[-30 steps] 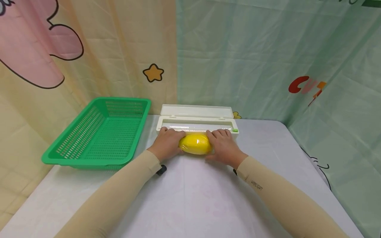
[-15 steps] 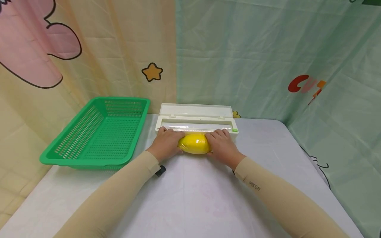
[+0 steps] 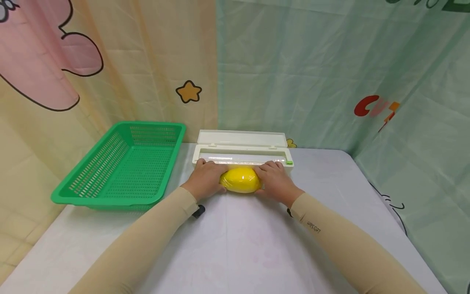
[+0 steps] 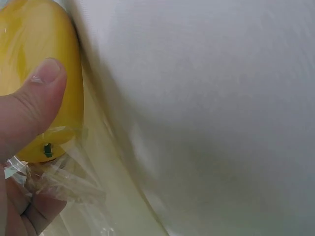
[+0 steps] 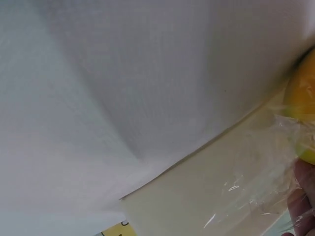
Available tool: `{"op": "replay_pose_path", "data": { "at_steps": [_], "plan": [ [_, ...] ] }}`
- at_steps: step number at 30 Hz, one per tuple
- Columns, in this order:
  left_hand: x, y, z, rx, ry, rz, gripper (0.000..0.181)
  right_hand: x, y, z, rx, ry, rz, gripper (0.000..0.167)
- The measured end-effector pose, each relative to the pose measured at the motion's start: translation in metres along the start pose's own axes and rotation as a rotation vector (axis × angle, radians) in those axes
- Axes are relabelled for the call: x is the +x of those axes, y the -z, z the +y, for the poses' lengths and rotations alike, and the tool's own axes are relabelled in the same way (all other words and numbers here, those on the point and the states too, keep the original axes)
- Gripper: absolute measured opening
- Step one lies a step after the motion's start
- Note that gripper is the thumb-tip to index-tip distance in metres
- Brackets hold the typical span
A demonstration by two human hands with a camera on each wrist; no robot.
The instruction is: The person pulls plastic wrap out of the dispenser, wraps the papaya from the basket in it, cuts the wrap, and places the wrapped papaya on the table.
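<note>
A yellow oval fruit (image 3: 240, 180) with a small green stem spot lies against the front of a white cling film dispenser (image 3: 242, 151), whose lid is up. Clear cling film (image 4: 74, 167) covers the fruit and bunches at its end in the left wrist view. My left hand (image 3: 206, 178) grips the fruit's left end, the thumb on its near side and the fingers by the film. At the other end, my right hand (image 3: 276, 182) holds the fruit; in the right wrist view only some fingertips (image 5: 302, 196) show, beside loose film.
A green perforated basket (image 3: 110, 200) stands on the left of the white-covered table (image 3: 235, 249). Behind the table hangs a printed curtain (image 3: 279, 73). At the dispenser's right end sits a green slider (image 3: 289, 162).
My right thumb has drawn in against the fruit's near side since a second ago. The left hand, fruit and dispenser stay in nearly the same place; the head view shifts slightly.
</note>
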State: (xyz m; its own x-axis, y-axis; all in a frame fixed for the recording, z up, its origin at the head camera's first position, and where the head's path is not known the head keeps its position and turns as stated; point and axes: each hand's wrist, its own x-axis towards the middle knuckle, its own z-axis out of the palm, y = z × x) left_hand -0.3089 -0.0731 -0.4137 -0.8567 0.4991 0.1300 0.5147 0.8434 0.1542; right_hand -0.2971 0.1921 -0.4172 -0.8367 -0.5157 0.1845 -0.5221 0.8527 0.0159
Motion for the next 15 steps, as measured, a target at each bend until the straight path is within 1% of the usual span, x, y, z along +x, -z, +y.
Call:
{"op": "replay_pose_path", "data": {
  "at_steps": [5, 9, 15],
  "plan": [
    [0.0011, -0.0006, -0.0006, 0.002, 0.002, -0.009, 0.061, 0.0006, 0.0004, 0.001, -0.009, -0.001, -0.003, 0.08],
    [0.0017, -0.0019, -0.0009, 0.007, -0.005, -0.015, 0.063, 0.0, -0.0002, 0.0019, -0.005, -0.019, -0.003, 0.08],
    [-0.0014, -0.0025, -0.0021, -0.023, -0.018, 0.011, 0.07, -0.0009, -0.0015, 0.0038, 0.028, -0.041, 0.018, 0.081]
  ]
}}
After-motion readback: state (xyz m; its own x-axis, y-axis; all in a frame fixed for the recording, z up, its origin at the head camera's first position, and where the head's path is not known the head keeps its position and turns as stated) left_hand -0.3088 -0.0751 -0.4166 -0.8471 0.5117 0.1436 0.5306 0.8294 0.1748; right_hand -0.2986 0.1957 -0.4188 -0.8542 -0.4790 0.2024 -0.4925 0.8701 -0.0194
